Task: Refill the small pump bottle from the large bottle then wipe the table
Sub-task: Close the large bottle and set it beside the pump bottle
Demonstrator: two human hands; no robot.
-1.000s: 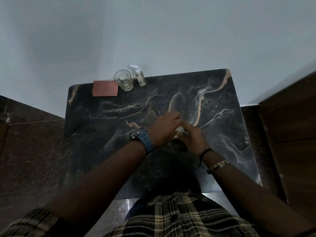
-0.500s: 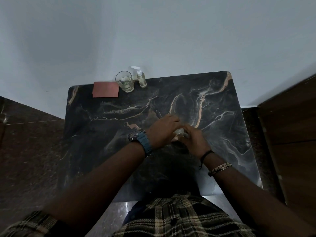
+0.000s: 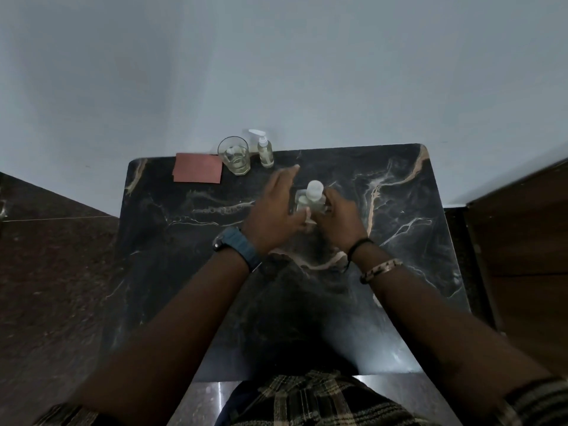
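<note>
The large clear bottle with a white cap stands upright in the middle of the dark marble table. My right hand grips its right side. My left hand is just left of the bottle, with fingers stretched towards the back of the table and the thumb near the bottle's base. The small pump bottle, with a white pump head, stands at the table's back edge against the wall.
A drinking glass with a little liquid stands left of the pump bottle. A red cloth lies flat left of the glass. The wall runs along the back, and a wooden cabinet stands on the right.
My left hand has come off the top of the large bottle and its fingers have straightened, so the white cap now shows. My right hand stays on the bottle.
</note>
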